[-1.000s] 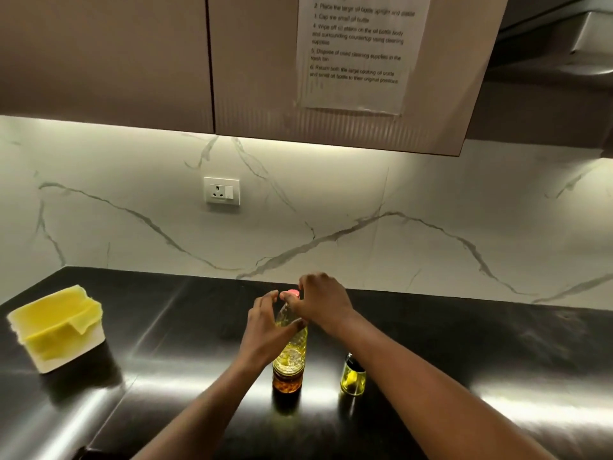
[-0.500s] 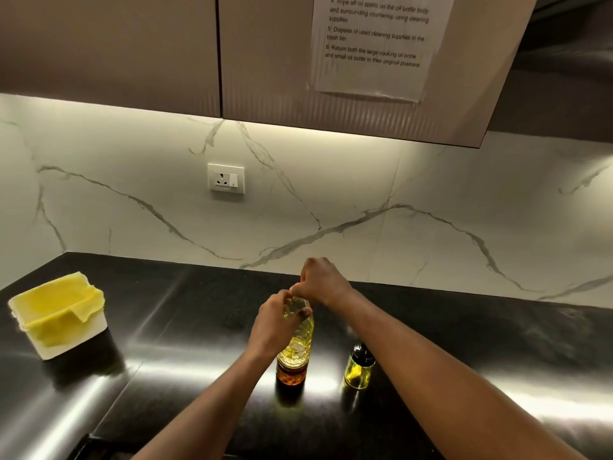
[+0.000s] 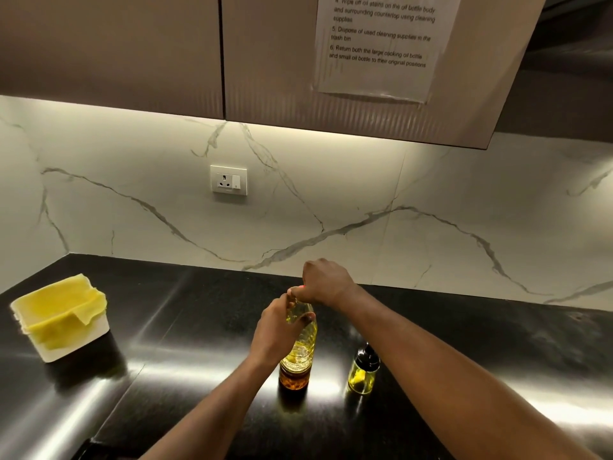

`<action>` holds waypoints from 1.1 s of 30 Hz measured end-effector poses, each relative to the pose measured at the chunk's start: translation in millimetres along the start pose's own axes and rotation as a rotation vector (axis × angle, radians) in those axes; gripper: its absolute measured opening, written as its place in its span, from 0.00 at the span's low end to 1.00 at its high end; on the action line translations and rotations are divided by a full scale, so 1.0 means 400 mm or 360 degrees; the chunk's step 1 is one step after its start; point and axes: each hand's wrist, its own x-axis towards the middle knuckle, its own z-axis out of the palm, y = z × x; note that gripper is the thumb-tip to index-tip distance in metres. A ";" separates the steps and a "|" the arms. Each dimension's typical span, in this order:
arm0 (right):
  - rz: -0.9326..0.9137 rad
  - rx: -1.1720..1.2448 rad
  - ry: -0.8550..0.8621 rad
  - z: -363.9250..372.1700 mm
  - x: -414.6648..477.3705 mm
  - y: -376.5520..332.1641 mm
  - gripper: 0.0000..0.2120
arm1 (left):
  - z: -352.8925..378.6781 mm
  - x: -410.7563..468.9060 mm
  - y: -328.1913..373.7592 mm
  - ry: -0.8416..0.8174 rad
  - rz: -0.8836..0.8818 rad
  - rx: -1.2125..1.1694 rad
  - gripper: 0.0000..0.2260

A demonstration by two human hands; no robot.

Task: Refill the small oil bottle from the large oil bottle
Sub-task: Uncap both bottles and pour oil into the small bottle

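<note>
The large oil bottle, clear plastic with yellow oil, stands upright on the black countertop. My left hand grips its upper body from the left. My right hand sits on top of it, fingers curled round the red cap, of which only a sliver shows. The small oil bottle, glass with a black top on it and a little yellow oil inside, stands upright just right of the large bottle, under my right forearm.
A white container draped with yellow cloths sits at the far left of the counter. A marble backsplash with a wall socket rises behind. Cabinets hang overhead with a taped instruction sheet.
My left hand has closed further round the large bottle's shoulder and my right hand has settled onto the cap. The view has tilted slightly; both bottles stay in place.
</note>
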 end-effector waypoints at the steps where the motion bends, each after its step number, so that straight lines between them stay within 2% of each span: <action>1: 0.0011 0.0029 -0.0007 0.001 0.000 -0.003 0.20 | 0.001 0.000 -0.001 -0.0002 -0.0004 0.0002 0.19; 7: -0.0099 0.0272 -0.0074 -0.013 -0.010 -0.010 0.12 | 0.003 0.003 -0.010 -0.0017 -0.0017 -0.0019 0.22; 11: -0.0166 0.0415 0.0128 -0.024 -0.029 0.019 0.12 | 0.002 -0.002 -0.009 0.0003 -0.0006 0.0002 0.24; 14: -0.0107 0.0613 0.0382 -0.005 -0.066 0.068 0.13 | 0.010 -0.022 -0.010 0.0089 0.0013 0.0067 0.36; 16: -0.0023 0.0748 0.0566 0.020 -0.104 0.111 0.10 | 0.017 -0.042 0.002 0.0203 0.0135 0.0167 0.38; 18: 0.0074 0.0860 0.0714 0.052 -0.148 0.161 0.06 | 0.025 -0.065 0.023 0.0356 0.0371 0.0249 0.33; 21: 0.0303 0.1028 0.0863 0.118 -0.218 0.246 0.08 | 0.055 -0.112 0.054 0.0437 0.0638 0.0253 0.27; 24: 0.0510 0.1082 0.0863 0.202 -0.292 0.323 0.07 | 0.108 -0.158 0.064 0.0272 0.0839 0.0262 0.22; 26: 0.0632 0.1066 0.0798 0.266 -0.339 0.366 0.08 | 0.150 -0.182 0.055 0.0108 0.0825 0.0243 0.20; 29: 0.0770 0.1043 0.0683 0.368 -0.398 0.414 0.09 | 0.215 -0.207 0.024 -0.0138 0.0638 0.0253 0.22; 33: 0.0821 0.1007 0.0336 0.497 -0.457 0.440 0.12 | 0.279 -0.239 -0.017 -0.0432 0.0311 0.0242 0.27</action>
